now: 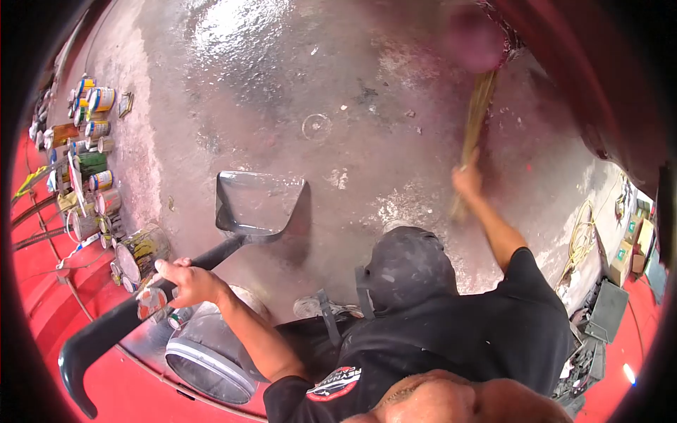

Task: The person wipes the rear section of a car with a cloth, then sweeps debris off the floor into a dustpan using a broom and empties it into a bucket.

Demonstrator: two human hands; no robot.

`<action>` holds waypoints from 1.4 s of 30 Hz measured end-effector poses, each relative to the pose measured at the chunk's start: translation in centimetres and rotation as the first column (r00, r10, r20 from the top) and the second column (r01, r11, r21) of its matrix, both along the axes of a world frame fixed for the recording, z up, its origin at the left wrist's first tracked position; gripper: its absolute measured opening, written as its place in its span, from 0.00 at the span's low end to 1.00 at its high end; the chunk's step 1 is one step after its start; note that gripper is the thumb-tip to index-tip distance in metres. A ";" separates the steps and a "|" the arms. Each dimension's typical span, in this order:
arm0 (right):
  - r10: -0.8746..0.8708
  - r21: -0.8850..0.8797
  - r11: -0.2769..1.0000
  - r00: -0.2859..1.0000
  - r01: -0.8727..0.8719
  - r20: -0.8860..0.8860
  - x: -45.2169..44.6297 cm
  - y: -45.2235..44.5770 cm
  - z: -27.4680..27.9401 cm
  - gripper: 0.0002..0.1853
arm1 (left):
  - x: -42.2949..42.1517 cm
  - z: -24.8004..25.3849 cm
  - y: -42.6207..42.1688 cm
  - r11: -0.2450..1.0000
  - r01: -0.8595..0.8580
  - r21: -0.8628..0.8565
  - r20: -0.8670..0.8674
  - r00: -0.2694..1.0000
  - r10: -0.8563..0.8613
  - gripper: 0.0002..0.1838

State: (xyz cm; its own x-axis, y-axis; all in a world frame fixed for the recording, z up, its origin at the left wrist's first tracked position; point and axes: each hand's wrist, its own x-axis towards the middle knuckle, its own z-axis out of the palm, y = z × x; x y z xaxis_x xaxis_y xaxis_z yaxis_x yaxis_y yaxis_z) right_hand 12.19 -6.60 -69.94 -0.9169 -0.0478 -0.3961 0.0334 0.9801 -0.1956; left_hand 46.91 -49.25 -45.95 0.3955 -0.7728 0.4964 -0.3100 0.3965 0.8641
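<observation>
My left hand (192, 283) is wrapped round the long black handle of a dustpan (262, 201), near a worn orange-and-white sticker. The dustpan's scoop rests on the grey concrete floor (282, 99), its wide mouth facing away from me. Out to the right, my right hand (467, 182) grips a straw-coloured broom (478, 113), a long thin bundle of sticks. It reaches away from me along the floor, and its far end meets a blurred pinkish patch. Bits of debris and pale marks are scattered on the floor between the two tools.
Many paint cans (101, 99) line the left side beside a red surface (42, 310). A large drum-like container (211, 374) lies close to my left arm. A dark red panel (599, 77) overhangs the upper right. Coiled cable (582, 233) and boxes (622, 261) sit at the right.
</observation>
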 end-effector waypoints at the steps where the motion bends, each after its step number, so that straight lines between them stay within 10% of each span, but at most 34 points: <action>1: 0.008 -0.002 1.000 0.995 -0.008 0.101 4.4 -1.8 1.6 0.51 | 0.5 -0.5 -0.2 1.000 0.007 -0.014 -0.031 0.999 -0.007 0.12; 6: 0.431 -0.426 0.870 0.802 -0.248 0.414 14.3 -4.5 4.4 0.51 | -1.1 0.3 0.7 0.999 0.026 0.020 0.005 1.000 -0.026 0.12; 8: 0.726 -0.397 0.688 0.589 -0.608 0.355 13.3 -6.5 5.8 0.48 | -1.5 0.9 0.6 0.997 0.071 -0.002 -0.006 0.997 -0.071 0.12; 11: 0.727 -0.371 0.679 0.515 -0.633 0.454 11.5 -8.8 8.9 0.44 | -0.7 0.9 0.6 0.995 0.093 -0.030 -0.004 0.996 -0.094 0.12; 19: 0.277 -0.210 0.911 0.905 -0.354 -0.322 -11.8 -10.8 4.2 0.45 | 1.8 -0.1 0.8 0.990 0.128 0.057 0.009 0.992 -0.129 0.11; 24: 0.322 -0.118 0.927 0.917 -0.356 -0.234 -16.5 -19.2 -5.5 0.49 | 0.2 0.8 0.9 0.994 0.104 0.011 0.006 0.995 -0.105 0.11; 32: 0.787 -0.286 0.614 0.596 -0.736 0.159 -1.6 -11.2 2.9 0.49 | -0.3 0.5 0.9 0.996 0.071 0.061 -0.002 0.997 -0.071 0.13; 34: 0.783 -0.318 0.592 0.622 -0.741 0.009 -0.8 -9.0 4.5 0.48 | 0.4 0.4 0.8 0.994 0.066 0.088 0.011 0.998 -0.067 0.13; 38: 0.305 -0.166 0.943 0.949 -0.288 0.085 -5.9 -11.8 7.2 0.44 | 1.0 0.4 0.7 0.981 0.194 0.019 0.029 0.981 -0.194 0.12; 40: 0.273 -0.230 0.888 0.859 -0.398 -0.432 -12.2 -12.4 0.6 0.45 | 0.7 0.0 0.6 0.989 0.141 0.052 -0.022 0.990 -0.140 0.11; 42: 0.079 -0.280 0.954 0.991 -0.105 -0.103 -15.9 -18.1 1.3 0.45 | 0.5 0.0 0.4 0.982 0.167 0.086 0.031 0.985 -0.170 0.10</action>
State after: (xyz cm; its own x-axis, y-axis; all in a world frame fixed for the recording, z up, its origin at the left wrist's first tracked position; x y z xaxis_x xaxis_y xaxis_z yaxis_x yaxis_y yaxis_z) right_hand -3.68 -24.72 -68.62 -0.9344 -0.2324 -0.2699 -0.0850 0.8815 -0.4645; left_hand 47.36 -48.84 -45.99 0.2386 -0.8655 0.4403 -0.2780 0.3736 0.8850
